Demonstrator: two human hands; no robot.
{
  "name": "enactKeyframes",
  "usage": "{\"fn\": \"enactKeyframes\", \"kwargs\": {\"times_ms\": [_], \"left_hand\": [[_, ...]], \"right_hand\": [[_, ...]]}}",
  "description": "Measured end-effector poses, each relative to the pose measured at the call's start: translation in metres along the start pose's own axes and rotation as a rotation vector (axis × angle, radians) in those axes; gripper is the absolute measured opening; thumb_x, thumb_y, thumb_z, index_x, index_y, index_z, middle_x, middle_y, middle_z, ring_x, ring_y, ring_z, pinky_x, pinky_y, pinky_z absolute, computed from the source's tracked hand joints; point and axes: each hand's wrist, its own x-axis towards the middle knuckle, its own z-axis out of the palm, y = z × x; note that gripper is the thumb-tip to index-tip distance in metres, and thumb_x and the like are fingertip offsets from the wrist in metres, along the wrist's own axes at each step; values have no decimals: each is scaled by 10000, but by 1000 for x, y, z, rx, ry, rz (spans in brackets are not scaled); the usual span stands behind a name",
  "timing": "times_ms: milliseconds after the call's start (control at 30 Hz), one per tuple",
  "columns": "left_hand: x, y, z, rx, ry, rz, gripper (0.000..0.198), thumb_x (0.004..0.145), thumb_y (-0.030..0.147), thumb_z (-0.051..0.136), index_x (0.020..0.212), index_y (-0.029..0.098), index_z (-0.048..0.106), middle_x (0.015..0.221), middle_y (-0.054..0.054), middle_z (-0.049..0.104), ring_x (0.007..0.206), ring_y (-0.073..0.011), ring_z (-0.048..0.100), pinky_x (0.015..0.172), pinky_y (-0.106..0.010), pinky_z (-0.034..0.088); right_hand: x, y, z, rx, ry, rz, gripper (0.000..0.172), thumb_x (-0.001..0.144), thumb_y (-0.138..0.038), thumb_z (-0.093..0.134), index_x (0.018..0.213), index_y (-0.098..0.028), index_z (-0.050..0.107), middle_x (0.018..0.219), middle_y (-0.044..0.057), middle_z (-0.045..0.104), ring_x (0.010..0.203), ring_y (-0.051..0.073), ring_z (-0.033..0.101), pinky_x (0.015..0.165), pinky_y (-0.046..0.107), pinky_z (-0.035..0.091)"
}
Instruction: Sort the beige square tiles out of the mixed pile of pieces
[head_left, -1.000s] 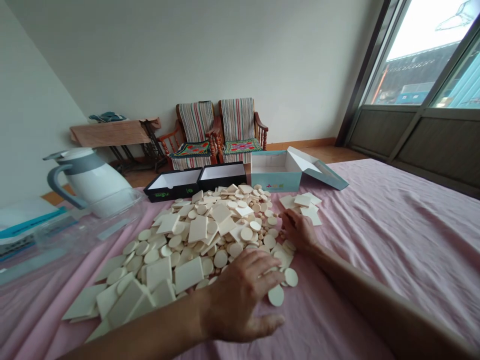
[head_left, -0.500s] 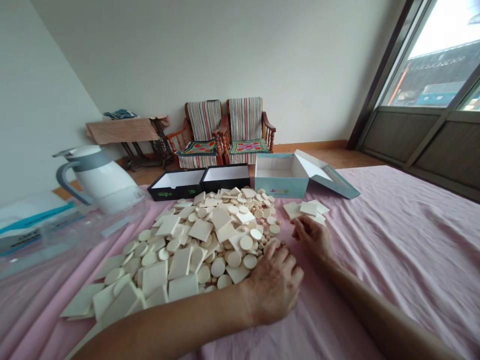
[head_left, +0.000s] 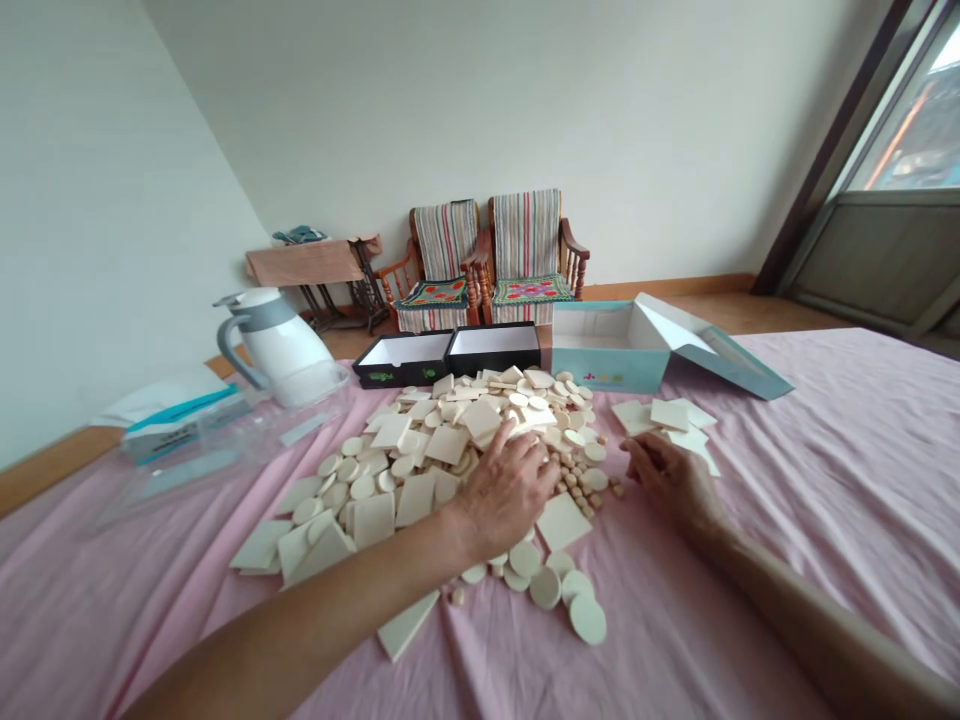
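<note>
A large heap of pale wooden pieces, square tiles and round discs, lies before me. My left hand rests on the right part of the heap, palm down, its fingers bent but apart. Beside its fingertips are small wooden knobs. Nearer to me lie a square tile and several loose discs. My right hand is on the cloth right of the heap, its fingers curled together; anything inside them is hidden. Just beyond it sits a small group of square tiles.
Two black boxes with white insides and a light-blue box with its lid tilted open stand behind the heap. To the left are a white-grey jug, clear plastic packaging and a blue-white pack. Pink cloth covers the surface.
My left hand has shifted from the heap's near right edge onto the heap, uncovering knobs, a tile and discs. My right hand stays near the small tile group. The view has turned left.
</note>
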Motion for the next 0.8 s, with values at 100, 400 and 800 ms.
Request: {"fn": "enactKeyframes", "kwargs": {"times_ms": [100, 400, 800], "left_hand": [[-15, -20, -6, 29, 89, -69, 183, 915, 119, 419, 965, 146, 593, 1098, -100, 604, 1171, -227, 485, 1098, -478, 289], [-94, -106, -10, -12, 225, -464, 300, 891, 227, 492, 1183, 169, 536, 1216, -116, 583, 1140, -265, 524, 981, -431, 416], [-243, -156, -38, -314, -278, -540, 659, 787, 497, 586, 1290, 86, 476, 1273, -93, 596, 1103, -258, 585, 921, -358, 470]], "right_hand": [[-2, -2, 1, -77, -2, -63, 284, 864, -405, 434, 737, -220, 609, 585, -3, 635, 559, 156, 588, 575, 259, 430], [-5, 3, 9, -237, 11, -211, 285, 879, -359, 420, 774, -231, 652, 701, 21, 677, 638, 162, 606, 609, 255, 438], [-4, 13, 11, -278, 32, -275, 262, 856, -379, 455, 791, -235, 663, 708, 27, 680, 639, 174, 606, 601, 266, 433]]}}
